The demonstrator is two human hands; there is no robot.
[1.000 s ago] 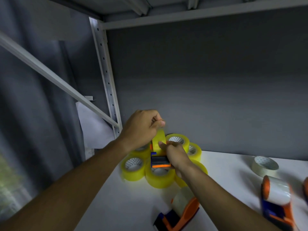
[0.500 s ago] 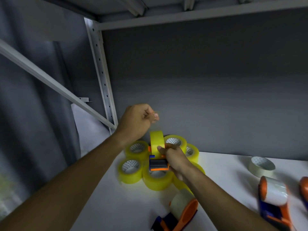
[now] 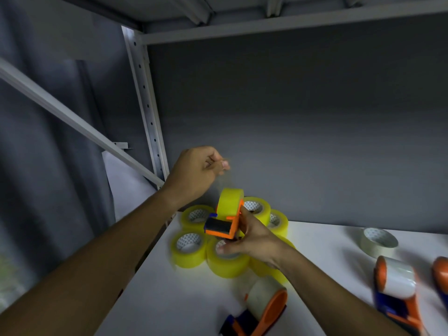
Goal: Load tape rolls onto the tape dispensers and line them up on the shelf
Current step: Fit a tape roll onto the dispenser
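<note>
My right hand (image 3: pixel 252 241) grips an orange and blue tape dispenser (image 3: pixel 221 227) with a yellow tape roll (image 3: pixel 229 202) mounted on it, held above the pile of yellow rolls (image 3: pixel 191 248) at the shelf's back left. My left hand (image 3: pixel 196 173) is raised above the roll and pinches the clear strip of tape (image 3: pixel 224 181) pulled up from it. Two loaded dispensers lie on the white shelf (image 3: pixel 169 299): one with a clear roll near the front (image 3: pixel 259 309), another at the right (image 3: pixel 397 294).
A loose clear tape roll (image 3: pixel 379 241) lies at the back right. A further orange dispenser (image 3: pixel 442 275) is cut off by the right edge. The perforated metal upright (image 3: pixel 148 105) and a diagonal brace (image 3: pixel 72 117) stand left of the shelf; a grey back wall closes it.
My left hand has risen away from the yellow roll, drawing the tape strip upward. My right hand has tilted the dispenser and shifted it slightly toward me.
</note>
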